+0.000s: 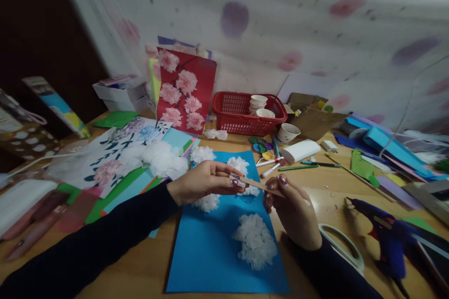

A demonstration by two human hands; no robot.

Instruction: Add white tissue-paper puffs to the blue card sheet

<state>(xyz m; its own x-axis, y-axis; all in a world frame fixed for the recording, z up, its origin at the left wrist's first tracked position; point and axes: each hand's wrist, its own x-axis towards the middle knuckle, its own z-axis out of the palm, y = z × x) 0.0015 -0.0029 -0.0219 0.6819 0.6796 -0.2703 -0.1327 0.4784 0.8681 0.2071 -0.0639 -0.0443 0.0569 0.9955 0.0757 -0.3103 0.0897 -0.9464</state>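
One thin, flat stick (260,184) sits above the blue sheet (206,257), pinched between the left hand (201,180) and, by the sheet's right edge, the right hand (296,212); probably light, stiff, snappable, best held near its ends.

wd tbl (338,191) | blue sht (217,243) ctr | red bskt (242,125) back | glue gun (390,233) R

White cups (265,113) in a red basket (230,123), before a flower-print curtain (273,28).
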